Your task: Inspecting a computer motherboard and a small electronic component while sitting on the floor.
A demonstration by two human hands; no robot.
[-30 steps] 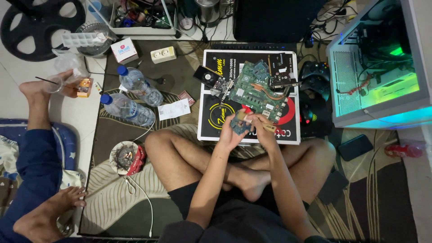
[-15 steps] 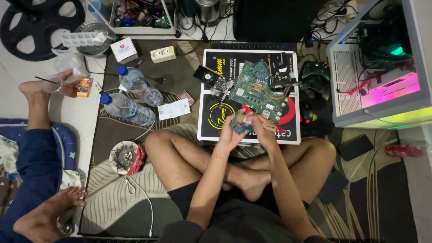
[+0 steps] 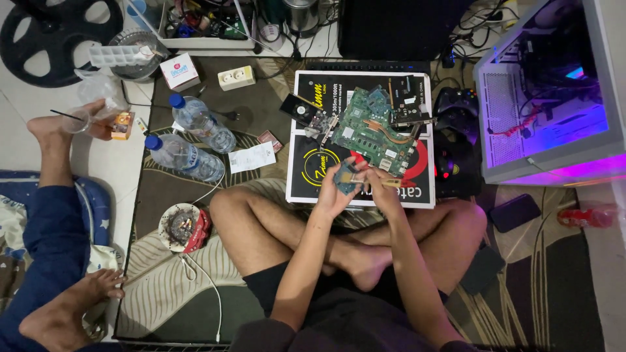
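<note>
The left hand (image 3: 336,189) held one small square chip (image 3: 345,177), the fingers closed around its edges and its face turned up. The right hand (image 3: 380,188) was just beside it, touching the chip from the right; its fingers were pinched on one thin stick-like tool (image 3: 391,183), whose long axis lay across, left to right, with the tip towards the chip. The chip was above the lower edge of one black flat box (image 3: 313,173) on the rug. One green circuit board (image 3: 375,133) lay on that box, just beyond both hands. Two plastic water bottles (image 3: 189,140) lay well apart, to the left.
</note>
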